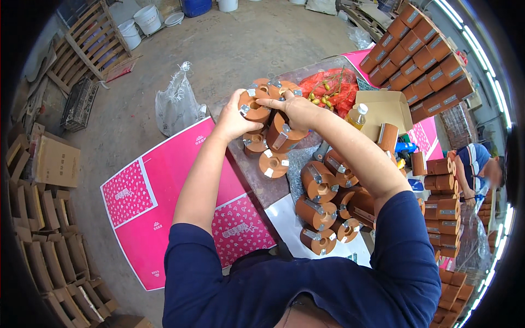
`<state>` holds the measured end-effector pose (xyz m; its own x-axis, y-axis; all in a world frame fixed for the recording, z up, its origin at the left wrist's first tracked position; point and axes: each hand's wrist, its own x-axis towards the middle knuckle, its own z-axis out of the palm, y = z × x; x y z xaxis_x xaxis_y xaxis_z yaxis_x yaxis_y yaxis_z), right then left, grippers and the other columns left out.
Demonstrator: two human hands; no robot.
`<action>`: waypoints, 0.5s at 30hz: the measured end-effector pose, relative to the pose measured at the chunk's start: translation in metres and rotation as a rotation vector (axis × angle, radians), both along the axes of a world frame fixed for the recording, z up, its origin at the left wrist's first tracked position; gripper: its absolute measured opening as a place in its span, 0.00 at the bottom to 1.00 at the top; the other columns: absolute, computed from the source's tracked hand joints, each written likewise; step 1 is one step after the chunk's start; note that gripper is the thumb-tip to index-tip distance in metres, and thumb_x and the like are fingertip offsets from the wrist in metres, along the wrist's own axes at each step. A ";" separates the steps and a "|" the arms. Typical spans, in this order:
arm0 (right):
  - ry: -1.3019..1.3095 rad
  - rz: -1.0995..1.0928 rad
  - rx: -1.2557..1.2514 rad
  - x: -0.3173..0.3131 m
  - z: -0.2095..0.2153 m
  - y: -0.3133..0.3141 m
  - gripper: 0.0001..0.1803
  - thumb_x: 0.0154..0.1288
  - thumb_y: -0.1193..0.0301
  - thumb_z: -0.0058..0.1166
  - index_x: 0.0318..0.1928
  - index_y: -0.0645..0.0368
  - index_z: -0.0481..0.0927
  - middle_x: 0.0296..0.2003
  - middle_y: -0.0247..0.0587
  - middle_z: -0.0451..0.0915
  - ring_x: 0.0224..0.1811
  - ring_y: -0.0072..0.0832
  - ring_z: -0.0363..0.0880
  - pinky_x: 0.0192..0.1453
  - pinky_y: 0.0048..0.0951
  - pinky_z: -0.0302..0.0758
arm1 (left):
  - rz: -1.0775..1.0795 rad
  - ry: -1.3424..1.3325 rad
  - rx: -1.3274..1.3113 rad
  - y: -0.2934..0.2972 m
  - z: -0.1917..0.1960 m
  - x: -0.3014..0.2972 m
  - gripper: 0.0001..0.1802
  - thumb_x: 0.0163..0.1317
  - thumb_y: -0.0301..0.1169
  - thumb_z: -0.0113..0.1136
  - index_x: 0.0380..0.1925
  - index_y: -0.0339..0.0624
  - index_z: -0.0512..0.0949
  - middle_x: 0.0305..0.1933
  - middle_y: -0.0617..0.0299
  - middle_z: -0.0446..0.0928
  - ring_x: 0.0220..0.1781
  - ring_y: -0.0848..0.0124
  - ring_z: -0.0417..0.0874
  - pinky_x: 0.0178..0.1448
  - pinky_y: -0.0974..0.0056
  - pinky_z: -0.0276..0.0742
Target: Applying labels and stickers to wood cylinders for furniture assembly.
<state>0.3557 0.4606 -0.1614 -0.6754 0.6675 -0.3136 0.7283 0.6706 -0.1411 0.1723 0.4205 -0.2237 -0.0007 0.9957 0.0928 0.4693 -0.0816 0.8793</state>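
Note:
An orange-brown cylinder (254,113) with a round centre hole and small metal tabs is in the grip of my left hand (232,117), thumb on the near side and fingers round the far side. My right hand (297,112) is closed over another tilted cylinder (281,139) with a metal strip on its side; its index finger reaches left to the first one. Its other fingers are partly hidden. Close by stand more cylinders, one beneath (255,143), one nearer me (273,164) and others behind my hands.
Many similar cylinders (317,180) lie on the table to the right, and tall stacks (421,60) rise beyond. Near my right arm are a red net bag (333,90), a bottle (356,116) and an open cardboard box (383,112). Pink printed sheets (180,191) lie left. Another person (473,169) works far right.

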 end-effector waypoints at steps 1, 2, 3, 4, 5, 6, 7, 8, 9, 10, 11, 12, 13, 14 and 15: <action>-0.005 -0.011 0.019 -0.003 -0.001 0.000 0.44 0.46 0.79 0.51 0.60 0.23 0.53 0.50 0.62 0.60 0.41 0.46 0.75 0.45 0.34 0.73 | -0.010 0.002 0.001 0.000 0.001 0.000 0.45 0.25 0.32 0.72 0.50 0.47 0.60 0.45 0.54 0.72 0.49 0.60 0.73 0.52 0.61 0.70; -0.007 -0.023 0.038 -0.005 -0.003 -0.001 0.43 0.46 0.78 0.51 0.60 0.23 0.54 0.51 0.62 0.60 0.42 0.46 0.75 0.45 0.34 0.73 | -0.018 0.025 -0.010 0.001 0.003 0.000 0.45 0.25 0.32 0.72 0.50 0.47 0.60 0.45 0.53 0.72 0.49 0.59 0.73 0.52 0.61 0.69; -0.009 -0.034 0.028 -0.006 -0.004 0.000 0.43 0.46 0.78 0.52 0.60 0.24 0.54 0.50 0.62 0.60 0.41 0.47 0.75 0.45 0.34 0.73 | -0.025 0.047 -0.021 0.000 0.007 -0.001 0.46 0.25 0.32 0.72 0.50 0.46 0.59 0.46 0.53 0.72 0.49 0.59 0.73 0.52 0.60 0.69; -0.010 -0.046 0.018 -0.007 -0.006 0.001 0.43 0.45 0.78 0.52 0.60 0.24 0.54 0.50 0.62 0.60 0.40 0.47 0.75 0.46 0.34 0.73 | -0.033 0.070 -0.032 0.000 0.009 -0.001 0.46 0.25 0.32 0.72 0.50 0.46 0.59 0.46 0.53 0.72 0.50 0.59 0.72 0.53 0.60 0.69; -0.012 -0.053 0.011 -0.008 -0.005 0.002 0.43 0.45 0.78 0.52 0.60 0.25 0.54 0.49 0.62 0.59 0.40 0.48 0.75 0.46 0.34 0.73 | -0.037 0.077 -0.038 0.000 0.010 -0.001 0.46 0.25 0.32 0.72 0.50 0.46 0.59 0.46 0.52 0.71 0.51 0.58 0.72 0.53 0.60 0.68; 0.003 -0.060 0.005 -0.008 -0.006 0.000 0.41 0.47 0.76 0.51 0.60 0.24 0.54 0.50 0.62 0.58 0.41 0.48 0.74 0.46 0.35 0.72 | -0.041 0.084 -0.044 0.000 0.010 -0.001 0.46 0.25 0.31 0.72 0.50 0.46 0.59 0.47 0.52 0.71 0.51 0.58 0.71 0.54 0.60 0.68; 0.019 -0.067 -0.001 -0.006 -0.006 -0.004 0.39 0.49 0.75 0.50 0.59 0.24 0.54 0.52 0.62 0.57 0.42 0.48 0.74 0.47 0.35 0.72 | -0.046 0.090 -0.050 0.000 0.011 -0.002 0.46 0.25 0.31 0.72 0.50 0.45 0.59 0.47 0.51 0.70 0.52 0.58 0.71 0.54 0.60 0.67; 0.031 -0.076 -0.005 -0.004 -0.007 -0.007 0.37 0.51 0.73 0.49 0.59 0.23 0.55 0.53 0.63 0.56 0.43 0.48 0.74 0.47 0.35 0.72 | -0.041 0.095 -0.048 -0.001 0.011 -0.001 0.47 0.25 0.31 0.72 0.51 0.45 0.59 0.48 0.51 0.70 0.52 0.58 0.70 0.55 0.60 0.67; 0.049 -0.100 -0.025 -0.004 -0.008 -0.009 0.37 0.51 0.73 0.49 0.59 0.23 0.55 0.54 0.63 0.55 0.43 0.48 0.74 0.47 0.35 0.72 | -0.036 0.100 -0.046 -0.002 0.011 0.000 0.47 0.26 0.31 0.72 0.51 0.45 0.58 0.48 0.51 0.70 0.53 0.57 0.70 0.55 0.60 0.66; 0.067 -0.124 -0.046 -0.005 -0.009 -0.010 0.37 0.51 0.72 0.49 0.59 0.23 0.55 0.54 0.63 0.55 0.43 0.48 0.74 0.47 0.35 0.72 | -0.031 0.105 -0.044 -0.002 0.011 0.000 0.47 0.26 0.31 0.72 0.52 0.44 0.58 0.49 0.50 0.69 0.53 0.57 0.69 0.55 0.60 0.66; 0.082 -0.148 -0.069 -0.007 -0.010 -0.013 0.36 0.51 0.72 0.48 0.59 0.23 0.55 0.54 0.63 0.54 0.44 0.49 0.74 0.47 0.36 0.72 | -0.035 0.101 -0.033 -0.001 0.007 0.000 0.48 0.26 0.31 0.72 0.52 0.44 0.57 0.49 0.50 0.69 0.54 0.57 0.69 0.56 0.59 0.66; 0.067 -0.178 -0.101 -0.010 -0.005 -0.016 0.38 0.50 0.72 0.51 0.59 0.23 0.55 0.55 0.63 0.53 0.45 0.49 0.73 0.48 0.36 0.71 | -0.039 0.097 -0.022 0.001 0.001 -0.002 0.48 0.26 0.31 0.72 0.53 0.44 0.57 0.50 0.50 0.68 0.54 0.57 0.69 0.56 0.59 0.65; 0.056 -0.187 -0.109 -0.012 -0.004 -0.017 0.39 0.49 0.72 0.52 0.59 0.24 0.55 0.55 0.63 0.53 0.45 0.49 0.73 0.48 0.36 0.71 | -0.042 0.092 -0.011 0.002 -0.002 -0.003 0.49 0.26 0.31 0.72 0.53 0.44 0.56 0.51 0.50 0.68 0.55 0.56 0.68 0.56 0.59 0.65; 0.048 -0.199 -0.114 -0.012 -0.002 -0.018 0.39 0.48 0.72 0.53 0.59 0.24 0.55 0.55 0.63 0.53 0.45 0.49 0.73 0.48 0.35 0.71 | -0.045 0.090 -0.016 0.002 0.000 -0.002 0.49 0.26 0.30 0.72 0.53 0.44 0.56 0.51 0.49 0.67 0.55 0.56 0.68 0.56 0.59 0.65; 0.039 -0.210 -0.120 -0.013 -0.001 -0.017 0.40 0.48 0.72 0.54 0.59 0.24 0.55 0.55 0.63 0.53 0.46 0.49 0.73 0.48 0.35 0.71 | -0.048 0.088 -0.022 0.002 0.002 -0.001 0.49 0.27 0.30 0.72 0.54 0.44 0.55 0.52 0.49 0.67 0.55 0.56 0.68 0.57 0.59 0.65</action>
<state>0.3430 0.4433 -0.1622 -0.5388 0.7543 -0.3752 0.8424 0.4817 -0.2414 0.1717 0.4222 -0.2219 0.0538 0.9962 0.0687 0.5405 -0.0869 0.8368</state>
